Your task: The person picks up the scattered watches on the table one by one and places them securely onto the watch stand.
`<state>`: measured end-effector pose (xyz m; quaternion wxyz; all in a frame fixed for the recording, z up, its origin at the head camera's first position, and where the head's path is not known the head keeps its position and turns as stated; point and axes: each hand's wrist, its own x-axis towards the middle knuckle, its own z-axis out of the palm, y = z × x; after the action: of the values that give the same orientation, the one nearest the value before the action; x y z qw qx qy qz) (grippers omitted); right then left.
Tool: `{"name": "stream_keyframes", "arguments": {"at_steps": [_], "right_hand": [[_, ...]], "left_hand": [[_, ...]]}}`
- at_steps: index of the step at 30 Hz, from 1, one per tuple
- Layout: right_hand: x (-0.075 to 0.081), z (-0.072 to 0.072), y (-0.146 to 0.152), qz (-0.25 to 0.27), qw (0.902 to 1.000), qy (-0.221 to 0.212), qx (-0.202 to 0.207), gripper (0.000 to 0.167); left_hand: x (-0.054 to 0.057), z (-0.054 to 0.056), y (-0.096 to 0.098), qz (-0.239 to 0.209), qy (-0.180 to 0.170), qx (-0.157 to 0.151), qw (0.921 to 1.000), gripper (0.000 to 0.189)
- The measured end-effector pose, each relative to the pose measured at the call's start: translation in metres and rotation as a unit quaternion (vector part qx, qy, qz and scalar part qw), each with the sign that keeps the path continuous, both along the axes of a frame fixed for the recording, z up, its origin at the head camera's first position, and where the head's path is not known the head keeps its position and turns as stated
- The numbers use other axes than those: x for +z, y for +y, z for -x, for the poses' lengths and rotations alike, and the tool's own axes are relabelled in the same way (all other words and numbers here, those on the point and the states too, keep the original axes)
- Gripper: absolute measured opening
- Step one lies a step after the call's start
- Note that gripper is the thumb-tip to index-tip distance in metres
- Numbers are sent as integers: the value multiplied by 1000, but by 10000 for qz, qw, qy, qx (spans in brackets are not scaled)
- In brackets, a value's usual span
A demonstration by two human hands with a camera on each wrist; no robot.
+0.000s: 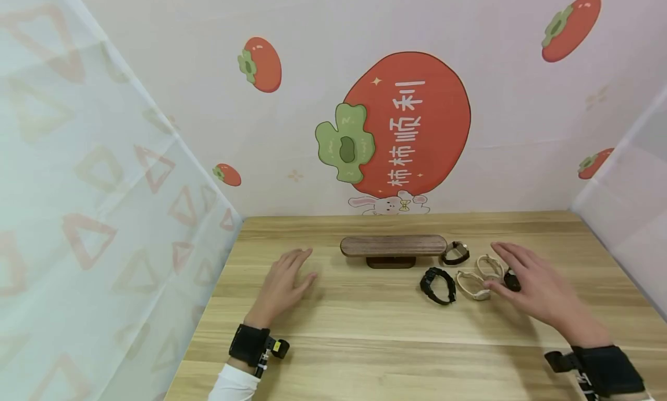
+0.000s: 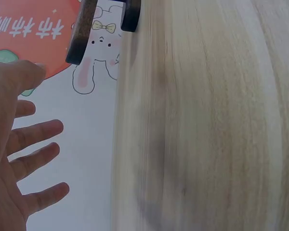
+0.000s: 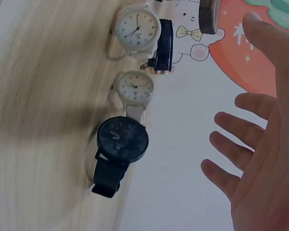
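My right hand point(image 1: 544, 288) hovers with fingers extended over the right end of a group of watches, holding nothing. Nearest to it are a round black watch point(image 1: 512, 280), partly hidden by the hand, and two cream watches; their white dials face up in the right wrist view, one larger point(image 3: 138, 30) and one smaller point(image 3: 135, 89). Left of these lies a chunky black watch point(image 1: 427, 282). A dark-strapped watch point(image 1: 449, 260) sits behind it, beside a wooden bar stand point(image 1: 393, 246). My left hand point(image 1: 281, 288) is held over the table's left part, fingers spread, with nothing in it.
The stand's long dark bar rests on a short base point(image 1: 391, 262) near the back of the wood-grain table point(image 1: 365, 354). Behind rises a white backdrop point(image 1: 292, 129) with persimmon prints. A patterned side sheet point(image 1: 104, 216) borders the left, another pale sheet point(image 1: 636, 198) the right.
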<state>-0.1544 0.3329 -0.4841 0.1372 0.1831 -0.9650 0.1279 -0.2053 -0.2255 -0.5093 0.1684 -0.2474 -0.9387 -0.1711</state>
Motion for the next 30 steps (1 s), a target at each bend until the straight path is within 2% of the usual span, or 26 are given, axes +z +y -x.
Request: {"name": "stream_keyframes", "arguments": {"at_steps": [5, 10, 14, 17, 21, 25, 30], "right_hand": [[0, 0, -8, 142, 9999, 18, 72, 94], [-2, 2, -17, 255, 9995, 70, 155, 90], [-4, 1, -26, 290, 9994, -132, 115, 90], [-7, -1, -34, 383, 9989, -253, 73, 88], [-13, -2, -43, 465, 9987, -211, 39, 85], [-18, -1, -51, 567, 9982, -176, 24, 83], [-25, 0, -60, 783, 9962, -387, 11, 81]], "left_hand": [[-4, 0, 4, -157, 146, -129, 9997, 59], [-8, 3, 10, -382, 72, -323, 9987, 55], [-12, 3, 17, -481, -65, -336, 9983, 53], [-15, 3, 21, -622, -21, -353, 9974, 53], [-18, 4, 29, -850, 30, -392, 9956, 55], [-20, 7, 38, -1043, -126, -342, 9939, 57], [-22, 10, 46, -1336, -445, -268, 9897, 56]]}}
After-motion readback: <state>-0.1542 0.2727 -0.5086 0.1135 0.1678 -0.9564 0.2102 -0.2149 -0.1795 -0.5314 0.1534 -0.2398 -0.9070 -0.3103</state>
